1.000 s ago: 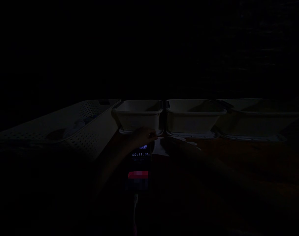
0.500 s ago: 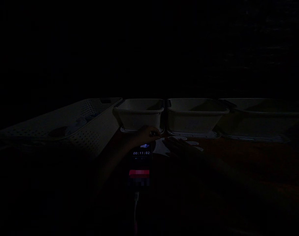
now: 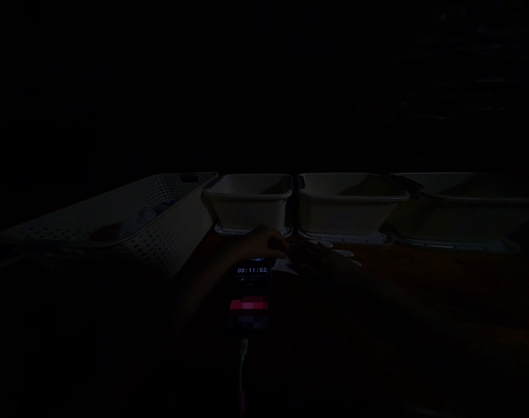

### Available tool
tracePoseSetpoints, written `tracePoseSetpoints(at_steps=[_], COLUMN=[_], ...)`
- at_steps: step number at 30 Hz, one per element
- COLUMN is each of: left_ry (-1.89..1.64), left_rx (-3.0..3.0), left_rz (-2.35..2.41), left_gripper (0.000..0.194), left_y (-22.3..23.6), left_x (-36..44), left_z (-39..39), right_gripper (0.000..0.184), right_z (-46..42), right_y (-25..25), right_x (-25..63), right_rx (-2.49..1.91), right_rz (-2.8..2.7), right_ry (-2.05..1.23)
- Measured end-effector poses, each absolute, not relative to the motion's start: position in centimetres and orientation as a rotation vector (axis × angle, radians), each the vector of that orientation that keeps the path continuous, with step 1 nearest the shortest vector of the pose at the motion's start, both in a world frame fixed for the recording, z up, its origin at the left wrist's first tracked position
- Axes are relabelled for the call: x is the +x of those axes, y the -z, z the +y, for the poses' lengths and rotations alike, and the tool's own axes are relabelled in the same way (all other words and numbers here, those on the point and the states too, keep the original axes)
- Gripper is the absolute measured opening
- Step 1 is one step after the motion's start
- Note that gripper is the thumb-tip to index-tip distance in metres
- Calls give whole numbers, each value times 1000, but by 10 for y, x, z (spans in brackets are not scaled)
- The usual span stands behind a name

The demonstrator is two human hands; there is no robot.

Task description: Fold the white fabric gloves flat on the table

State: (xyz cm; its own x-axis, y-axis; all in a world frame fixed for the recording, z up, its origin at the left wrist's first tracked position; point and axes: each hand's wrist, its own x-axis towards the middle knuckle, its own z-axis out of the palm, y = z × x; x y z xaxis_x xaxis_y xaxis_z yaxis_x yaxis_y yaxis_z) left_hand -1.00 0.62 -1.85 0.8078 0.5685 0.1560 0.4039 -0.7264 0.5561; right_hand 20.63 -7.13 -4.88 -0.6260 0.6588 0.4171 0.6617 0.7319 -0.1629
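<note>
The scene is very dark. A flat white glove [image 3: 285, 266], with finger-like ends pointing right, lies on the brown table [image 3: 403, 273]. My left hand [image 3: 266, 241] is closed at its left end, thumb and fingers bent together; what they pinch, if anything, is hidden. Over the glove's middle is my right hand [image 3: 314, 258], its fingers close to my left fingertips and too dark to make out. Below my left hand a phone [image 3: 249, 290] lies with its screen lit, showing a running timer, and a white cable [image 3: 241, 366] leads from it toward me.
A pale perforated basket [image 3: 190, 226] stands at the left with dim items inside. Behind my hands are a left tub [image 3: 253, 212], a middle tub [image 3: 346, 215] and a right tub [image 3: 460, 220], side by side. Black surroundings hide the rest.
My right hand has shifted left, and its fingers now meet my left fingertips, covering more of the glove. My left hand has moved slightly right and down.
</note>
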Motion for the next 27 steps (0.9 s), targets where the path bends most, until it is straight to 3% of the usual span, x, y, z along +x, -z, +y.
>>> tracePoseSetpoints(at_steps=[23,27], left_ry=[-409,-405], left_rx=[2468,2410], left_rz=[681,712], left_gripper=[29,29], left_y=[20,20], left_x=[-10,-11], left_z=[7,7], right_gripper=[54,53], right_z=[-66,-57], right_y=[87,89], right_x=[229,234], right_rx=[-1260,-1253], right_rz=[-2508,-2562], right_ry=[419,360])
